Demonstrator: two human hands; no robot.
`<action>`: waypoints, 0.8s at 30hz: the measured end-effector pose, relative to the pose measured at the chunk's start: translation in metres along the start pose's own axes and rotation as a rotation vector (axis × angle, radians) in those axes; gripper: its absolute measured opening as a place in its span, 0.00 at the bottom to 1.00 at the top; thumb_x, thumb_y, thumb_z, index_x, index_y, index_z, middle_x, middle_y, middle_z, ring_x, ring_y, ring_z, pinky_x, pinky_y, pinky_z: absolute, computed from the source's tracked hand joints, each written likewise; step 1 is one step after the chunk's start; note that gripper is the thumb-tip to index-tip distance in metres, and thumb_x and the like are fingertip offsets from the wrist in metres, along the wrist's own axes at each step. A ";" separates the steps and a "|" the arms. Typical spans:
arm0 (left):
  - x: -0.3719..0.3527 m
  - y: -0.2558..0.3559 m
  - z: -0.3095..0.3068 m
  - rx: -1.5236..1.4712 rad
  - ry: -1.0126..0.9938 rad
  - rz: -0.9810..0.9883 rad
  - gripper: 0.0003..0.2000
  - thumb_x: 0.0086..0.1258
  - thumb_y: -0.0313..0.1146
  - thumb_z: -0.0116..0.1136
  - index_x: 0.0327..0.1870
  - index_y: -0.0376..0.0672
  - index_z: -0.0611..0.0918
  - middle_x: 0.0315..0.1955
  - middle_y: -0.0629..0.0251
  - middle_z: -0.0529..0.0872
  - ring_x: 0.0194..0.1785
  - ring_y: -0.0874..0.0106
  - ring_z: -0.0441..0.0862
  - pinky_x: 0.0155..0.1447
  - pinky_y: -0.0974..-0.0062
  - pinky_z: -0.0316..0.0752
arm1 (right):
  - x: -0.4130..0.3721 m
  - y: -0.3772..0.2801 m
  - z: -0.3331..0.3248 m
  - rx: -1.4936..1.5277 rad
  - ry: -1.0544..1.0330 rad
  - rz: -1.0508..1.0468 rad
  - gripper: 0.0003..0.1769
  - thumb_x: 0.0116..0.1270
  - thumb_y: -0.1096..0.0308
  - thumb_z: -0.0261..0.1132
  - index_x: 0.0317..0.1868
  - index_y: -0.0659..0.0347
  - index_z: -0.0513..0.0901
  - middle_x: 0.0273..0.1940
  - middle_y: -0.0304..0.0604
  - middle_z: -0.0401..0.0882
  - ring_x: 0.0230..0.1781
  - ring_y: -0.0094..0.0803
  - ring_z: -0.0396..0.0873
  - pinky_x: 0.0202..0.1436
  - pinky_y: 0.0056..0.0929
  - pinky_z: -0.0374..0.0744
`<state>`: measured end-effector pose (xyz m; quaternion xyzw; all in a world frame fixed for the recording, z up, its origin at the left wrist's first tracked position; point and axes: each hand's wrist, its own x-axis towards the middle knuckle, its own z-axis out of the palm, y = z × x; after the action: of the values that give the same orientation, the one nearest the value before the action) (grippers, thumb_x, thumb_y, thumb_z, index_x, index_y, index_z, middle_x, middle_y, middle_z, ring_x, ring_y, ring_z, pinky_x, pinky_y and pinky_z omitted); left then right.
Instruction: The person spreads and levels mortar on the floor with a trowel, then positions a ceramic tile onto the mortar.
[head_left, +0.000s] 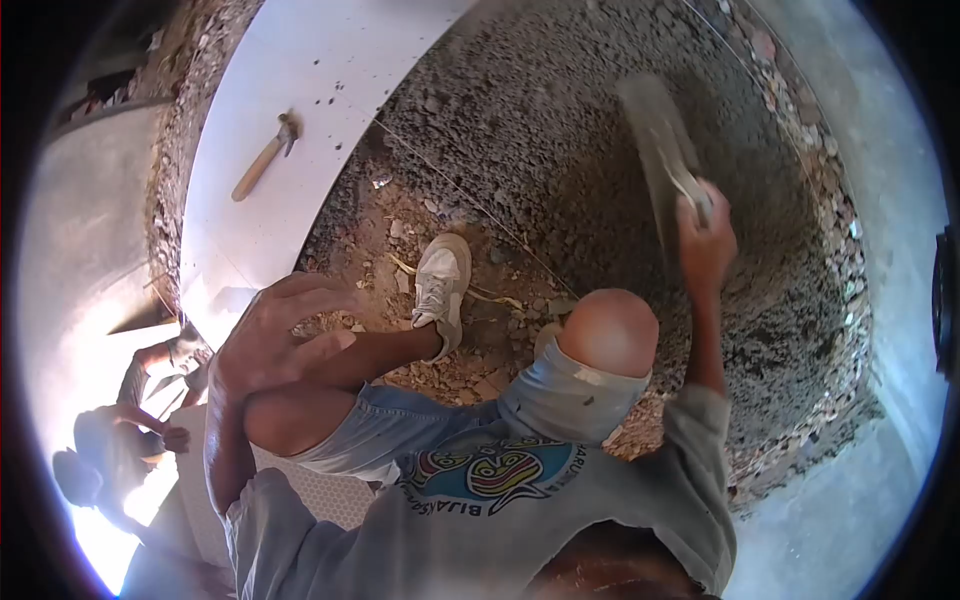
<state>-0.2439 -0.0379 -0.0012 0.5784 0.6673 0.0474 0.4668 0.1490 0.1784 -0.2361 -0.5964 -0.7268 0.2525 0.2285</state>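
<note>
My right hand (706, 240) is wrapped round the handle of a long flat trowel (655, 140), whose blade lies over dark, wet-looking mortar (500, 110). The blade is slightly smeared by motion. My left hand (285, 330) is held above my left knee, fingers spread, with nothing in it. A hammer (262, 165) with a wooden handle lies on the large white tile (240, 220) at the left. A thin string runs across the mortar from the tile's edge toward my right knee.
A shoe (441, 285) stands on rubble-strewn soil (390, 230) between my knees. A pale wall (890, 200) curves along the right, with gravel at its foot. Another person (110, 455) is at the lower left, near bright light.
</note>
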 end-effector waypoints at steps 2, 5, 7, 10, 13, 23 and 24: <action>-0.007 0.002 0.002 -0.026 0.029 0.030 0.17 0.62 0.36 0.68 0.50 0.40 0.84 0.47 0.51 0.84 0.51 0.53 0.82 0.54 0.60 0.77 | 0.038 -0.029 0.040 -0.046 -0.034 -0.409 0.19 0.69 0.60 0.66 0.59 0.53 0.81 0.47 0.47 0.85 0.45 0.44 0.85 0.47 0.38 0.82; -0.024 -0.004 0.008 -0.069 0.071 0.033 0.16 0.63 0.37 0.67 0.49 0.40 0.84 0.44 0.52 0.84 0.50 0.54 0.82 0.54 0.60 0.76 | 0.055 -0.091 0.079 -0.196 -0.207 -0.717 0.18 0.67 0.58 0.67 0.57 0.45 0.82 0.42 0.44 0.82 0.29 0.44 0.84 0.29 0.37 0.83; -0.035 -0.010 0.017 -0.106 0.118 0.047 0.16 0.63 0.38 0.67 0.49 0.40 0.84 0.42 0.53 0.85 0.48 0.55 0.83 0.53 0.60 0.76 | 0.049 -0.119 0.111 -0.230 -0.222 -0.865 0.18 0.65 0.57 0.68 0.55 0.40 0.82 0.36 0.40 0.78 0.20 0.41 0.82 0.20 0.39 0.81; -0.049 -0.014 0.028 -0.151 0.187 0.062 0.17 0.62 0.39 0.68 0.49 0.41 0.84 0.42 0.55 0.85 0.45 0.56 0.84 0.51 0.61 0.77 | 0.023 -0.144 0.151 -0.159 -0.185 -0.978 0.14 0.66 0.57 0.66 0.53 0.39 0.82 0.33 0.39 0.77 0.17 0.41 0.81 0.19 0.41 0.82; -0.061 -0.015 0.033 -0.161 0.212 0.009 0.17 0.61 0.39 0.69 0.49 0.42 0.84 0.42 0.55 0.85 0.44 0.57 0.84 0.50 0.62 0.78 | 0.000 -0.141 0.167 -0.207 -0.321 -0.981 0.13 0.67 0.58 0.65 0.51 0.41 0.82 0.33 0.39 0.75 0.18 0.43 0.82 0.19 0.40 0.81; -0.085 -0.032 0.038 -0.133 0.228 -0.099 0.17 0.61 0.39 0.69 0.49 0.42 0.85 0.44 0.55 0.85 0.45 0.57 0.84 0.50 0.62 0.79 | -0.006 -0.092 0.106 -0.357 -0.507 -0.790 0.13 0.68 0.57 0.63 0.53 0.38 0.80 0.36 0.40 0.76 0.24 0.50 0.82 0.26 0.51 0.81; -0.085 -0.031 0.039 -0.148 0.214 -0.101 0.17 0.61 0.39 0.69 0.49 0.42 0.85 0.44 0.55 0.85 0.46 0.57 0.84 0.50 0.62 0.79 | -0.003 -0.098 0.102 -0.334 -0.471 -0.808 0.13 0.68 0.57 0.63 0.52 0.38 0.81 0.35 0.40 0.76 0.23 0.49 0.82 0.24 0.48 0.80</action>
<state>-0.2494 -0.1358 0.0065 0.4998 0.7362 0.1345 0.4360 0.0111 0.1496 -0.2516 -0.2224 -0.9623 0.1515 0.0390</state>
